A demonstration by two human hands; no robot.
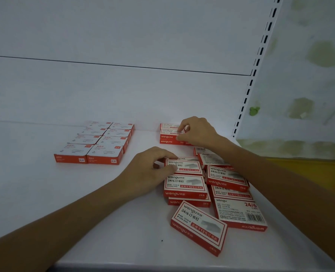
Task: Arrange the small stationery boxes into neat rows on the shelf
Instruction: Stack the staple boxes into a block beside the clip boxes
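Note:
Several red-and-white staple boxes lie in a loose pile (226, 180) at the right of the white shelf (45, 193). My left hand (151, 171) pinches the left end of one box (184, 166) at the pile's top left. My right hand (199, 131) reaches to the back, its fingers curled on the top box of a small stack (169, 135) against the back wall. One box (199, 229) lies askew near the front edge. A box with its barcode side up (240, 213) lies at the pile's front right.
A neat block of orange-and-white boxes (96, 143) in two columns sits at the left of the shelf's back. The slotted upright (247, 95) bounds the shelf on the right. The shelf's front edge (162, 265) runs along the bottom.

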